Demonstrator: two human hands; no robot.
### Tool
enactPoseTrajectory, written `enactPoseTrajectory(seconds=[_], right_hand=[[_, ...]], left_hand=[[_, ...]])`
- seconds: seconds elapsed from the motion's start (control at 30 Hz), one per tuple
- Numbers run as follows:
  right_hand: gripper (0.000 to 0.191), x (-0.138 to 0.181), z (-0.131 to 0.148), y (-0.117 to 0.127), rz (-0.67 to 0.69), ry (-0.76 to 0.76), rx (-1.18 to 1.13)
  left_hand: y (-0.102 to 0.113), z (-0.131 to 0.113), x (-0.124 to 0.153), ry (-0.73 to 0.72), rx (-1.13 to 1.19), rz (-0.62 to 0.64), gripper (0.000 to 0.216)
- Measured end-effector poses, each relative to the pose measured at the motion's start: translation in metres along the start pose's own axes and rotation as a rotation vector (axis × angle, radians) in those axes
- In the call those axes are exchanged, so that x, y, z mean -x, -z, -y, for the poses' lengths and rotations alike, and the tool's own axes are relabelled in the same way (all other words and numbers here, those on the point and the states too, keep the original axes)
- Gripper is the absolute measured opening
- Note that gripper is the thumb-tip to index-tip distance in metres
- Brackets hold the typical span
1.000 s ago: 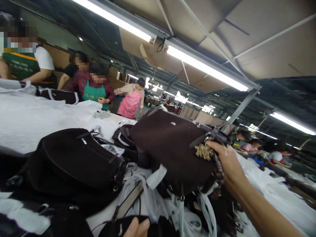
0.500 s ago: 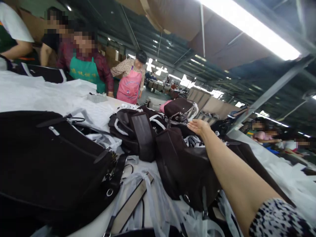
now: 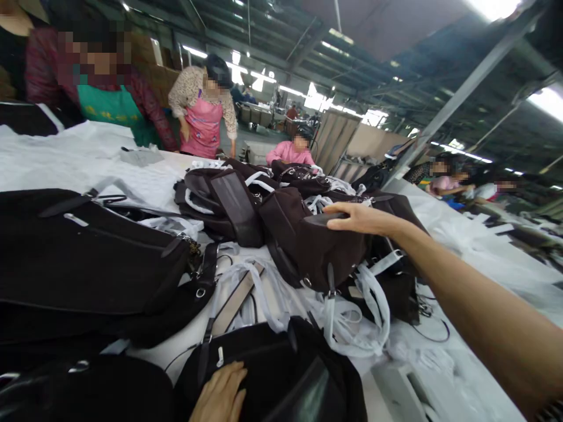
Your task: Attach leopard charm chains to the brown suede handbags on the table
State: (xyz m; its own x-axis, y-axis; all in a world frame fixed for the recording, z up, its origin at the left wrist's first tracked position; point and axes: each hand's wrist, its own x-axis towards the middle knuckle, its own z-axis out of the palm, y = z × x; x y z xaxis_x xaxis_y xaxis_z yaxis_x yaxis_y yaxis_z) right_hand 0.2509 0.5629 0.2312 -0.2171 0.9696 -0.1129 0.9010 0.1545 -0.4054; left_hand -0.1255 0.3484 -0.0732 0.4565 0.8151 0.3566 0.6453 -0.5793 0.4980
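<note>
My left hand (image 3: pixel 220 394) lies with its fingers flat on a black bag (image 3: pixel 268 357) at the near edge, beside a silver zip pull. Further off, my right hand (image 3: pixel 356 218) has its thumb and fingers on either side of a dark leather-trimmed part of a dark brown bag (image 3: pixel 323 252). Some of its fingers are hidden. White-wrapped handles (image 3: pixel 379 305) hang beside that bag. A large black bag (image 3: pixel 88 258) lies on the left, and a beige-lined strap (image 3: pixel 237 299) runs between the bags.
More dark bags (image 3: pixel 220 202) are heaped at the back. White sheets (image 3: pixel 83 161) cover the left of the table. A grey-white object (image 3: pixel 402 390) sits near right. People in a green apron (image 3: pixel 112 111), a pink apron (image 3: pixel 204 126) and a pink top (image 3: pixel 290 153) are across the table.
My right hand has come back from the far heap onto the dark brown bag. My left hand and the near black bag have come into view. The view has shifted.
</note>
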Motion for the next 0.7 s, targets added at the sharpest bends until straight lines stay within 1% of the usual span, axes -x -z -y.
enactPoseTrajectory(seconds=[0.07, 0.1, 0.13, 0.17, 0.2, 0.27, 0.3, 0.37, 0.43, 0.47, 0.53, 0.6, 0.67, 0.7], right_hand=[[0.073, 0.024, -0.002, -0.015, 0.022, 0.075, 0.210], [0.080, 0.032, -0.003, -0.025, 0.007, 0.105, 0.319], [0.079, 0.038, -0.003, -0.033, -0.028, 0.110, 0.421], [0.072, 0.043, -0.002, -0.041, -0.069, 0.091, 0.510], [0.061, 0.045, 0.000, -0.045, -0.106, 0.051, 0.576], [0.040, 0.049, 0.007, -0.043, -0.157, -0.058, 0.645], [0.035, 0.051, 0.011, -0.037, -0.189, -0.108, 0.662], [0.031, 0.057, 0.020, -0.012, -0.264, -0.168, 0.688], [0.031, 0.069, 0.030, 0.023, -0.378, -0.235, 0.711], [0.032, 0.077, 0.036, 0.043, -0.458, -0.272, 0.699], [0.035, 0.097, 0.047, 0.080, -0.628, -0.341, 0.628], [0.037, 0.119, 0.059, 0.111, -0.747, -0.372, 0.559], [0.034, 0.140, 0.069, 0.130, -0.812, -0.365, 0.474], [0.031, 0.150, 0.073, 0.135, -0.847, -0.351, 0.375]], left_hand=[[0.006, -0.006, -0.002, 0.080, -0.006, 0.050, 0.026], [0.010, -0.011, -0.004, 0.121, 0.000, 0.078, 0.026], [0.015, -0.016, -0.007, 0.156, 0.011, 0.100, 0.026], [0.019, -0.022, -0.010, 0.185, 0.024, 0.124, 0.027], [0.024, -0.027, -0.012, 0.203, 0.038, 0.144, 0.027], [0.034, -0.036, -0.015, 0.220, 0.049, 0.153, 0.028], [0.039, -0.041, -0.015, 0.217, 0.044, 0.137, 0.028], [0.050, -0.051, -0.012, 0.198, 0.020, 0.072, 0.030], [0.061, -0.062, -0.005, 0.170, 0.004, -0.001, 0.030], [0.066, -0.069, -0.001, 0.156, 0.006, -0.033, 0.030], [0.075, -0.082, 0.005, 0.140, 0.040, -0.078, 0.030], [0.083, -0.095, 0.007, 0.146, 0.120, -0.097, 0.029], [0.091, -0.108, 0.006, 0.174, 0.235, -0.096, 0.029], [0.096, -0.114, 0.005, 0.197, 0.298, -0.094, 0.028]])
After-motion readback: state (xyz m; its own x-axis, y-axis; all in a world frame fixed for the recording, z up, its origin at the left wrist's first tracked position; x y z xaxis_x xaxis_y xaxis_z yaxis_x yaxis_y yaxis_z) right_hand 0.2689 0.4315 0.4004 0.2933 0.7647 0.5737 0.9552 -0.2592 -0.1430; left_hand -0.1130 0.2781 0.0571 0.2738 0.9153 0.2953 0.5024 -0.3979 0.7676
